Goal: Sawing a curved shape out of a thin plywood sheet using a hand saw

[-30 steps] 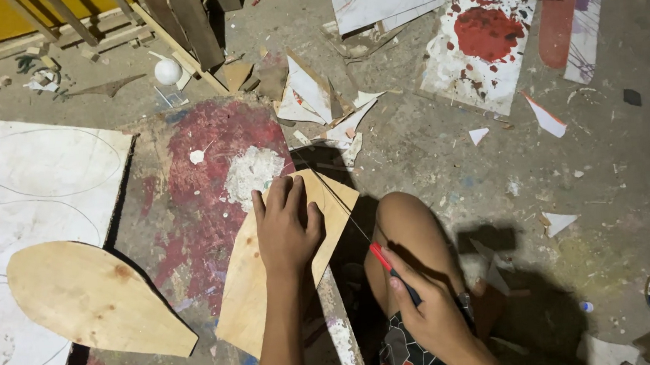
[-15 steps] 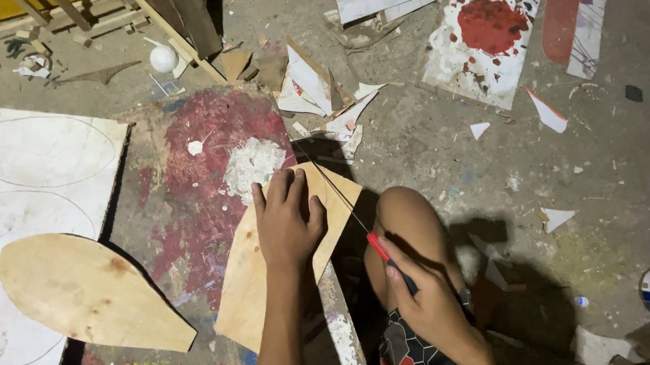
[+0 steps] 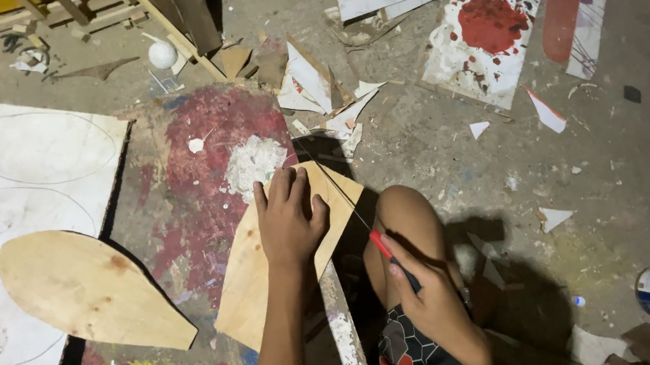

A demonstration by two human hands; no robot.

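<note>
A rough craft or woodworking workshop, worked at floor level. The dusty concrete floor [image 3: 447, 157] is littered with offcuts [image 3: 309, 83] at twelve o'clock. A paint-stained board [image 3: 200, 169] lies at centre, with a cut plywood shape [image 3: 86, 290] at nine o'clock resting on a white sheet [image 3: 22, 168] marked with traced outlines. Timber battens [image 3: 173, 24] lie at eleven o'clock; a red-splashed panel [image 3: 483, 35] lies at one o'clock.

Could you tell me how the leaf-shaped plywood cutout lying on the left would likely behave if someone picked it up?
The leaf-shaped plywood cutout looks thin and flat, so probably light and fairly stiff, flexing only slightly. Lying flat on the white sheet, it should slide rather than roll. Its pointed tip might chip.
</note>
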